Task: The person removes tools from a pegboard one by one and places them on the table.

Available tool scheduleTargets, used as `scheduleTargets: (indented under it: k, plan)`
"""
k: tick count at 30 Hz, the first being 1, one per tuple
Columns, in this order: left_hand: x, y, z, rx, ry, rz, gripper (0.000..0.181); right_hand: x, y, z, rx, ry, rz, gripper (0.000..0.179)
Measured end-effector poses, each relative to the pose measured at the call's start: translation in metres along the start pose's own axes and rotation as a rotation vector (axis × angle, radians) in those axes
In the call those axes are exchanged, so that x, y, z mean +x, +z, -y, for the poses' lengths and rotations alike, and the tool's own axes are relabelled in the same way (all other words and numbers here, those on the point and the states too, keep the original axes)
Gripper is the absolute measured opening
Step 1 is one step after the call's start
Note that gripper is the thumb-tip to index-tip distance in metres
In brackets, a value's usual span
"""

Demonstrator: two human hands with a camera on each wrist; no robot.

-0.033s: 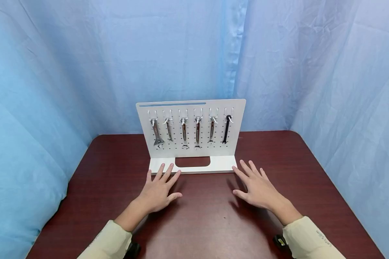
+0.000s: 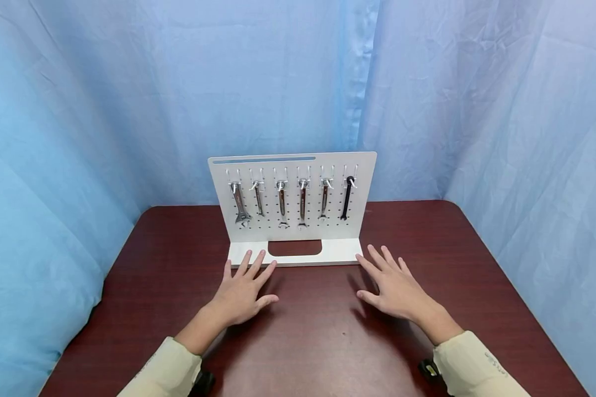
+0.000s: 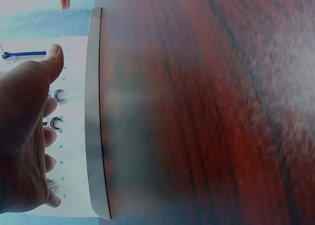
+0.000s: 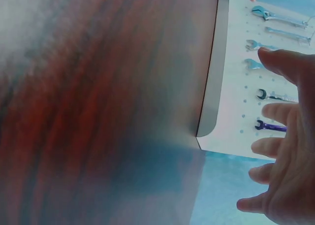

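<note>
Palm down with fingers spread, my left hand (image 2: 240, 296) is held over the table near the front left edge of a white pegboard stand (image 2: 338, 251). My right hand (image 2: 396, 289) mirrors it near the stand's front right corner, fingers spread. Neither hand holds anything. Several wrenches hang in a row from hooks on the upright board. At the left end is a silver adjustable wrench (image 2: 240, 205); at the right end, a dark wrench (image 2: 347, 198). Between them hang silver wrenches, among them one (image 2: 303, 204) near the middle. In the right wrist view the dark wrench (image 4: 269, 127) shows beyond my fingers.
The stand sits toward the back of a dark red wood-grain table (image 2: 308, 331). Its base has a cut-out along the middle. Light blue curtains (image 2: 278, 82) surround the table at the back and both sides.
</note>
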State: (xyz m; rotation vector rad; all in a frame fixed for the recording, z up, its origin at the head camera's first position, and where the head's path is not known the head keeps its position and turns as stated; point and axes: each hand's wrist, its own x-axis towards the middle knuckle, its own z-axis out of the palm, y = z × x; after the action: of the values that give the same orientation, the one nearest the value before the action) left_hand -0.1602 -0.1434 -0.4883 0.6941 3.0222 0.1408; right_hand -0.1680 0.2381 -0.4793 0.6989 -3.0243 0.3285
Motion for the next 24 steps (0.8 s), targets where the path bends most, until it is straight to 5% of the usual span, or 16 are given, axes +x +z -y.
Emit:
scheduleTargets:
  k: [10, 12, 15, 17, 20, 22, 24]
  plan:
    - [-0.002, 0.003, 0.014, -0.050, -0.060, -0.015, 0.077, 0.002, 0.002, -0.002, 0.031, 0.021, 0.001, 0.083]
    - [-0.003, 0.005, 0.020, -0.149, -0.096, -0.040, 0.076, 0.003, 0.003, -0.003, 0.071, 0.020, -0.008, 0.080]
    - [-0.002, 0.010, 0.028, -0.431, -0.151, -0.119, 0.071, 0.006, 0.004, -0.007, 0.239, 0.047, -0.075, 0.070]
    - [0.001, 0.014, 0.034, -0.681, -0.183, -0.225, 0.063, 0.010, 0.003, -0.011, 0.523, 0.078, -0.148, 0.057]
    - [0.008, 0.020, 0.046, -1.057, -0.233, -0.459, 0.050, 0.020, 0.002, -0.018, 1.188, 0.039, -0.265, 0.041]
    - [0.013, 0.025, 0.053, -1.220, -0.281, -0.646, 0.044, 0.028, 0.001, -0.022, 1.616, -0.037, -0.284, 0.037]
    - [0.016, 0.031, 0.057, -1.327, -0.338, -0.792, 0.040, 0.032, 0.001, -0.025, 1.867, -0.092, -0.271, 0.038]
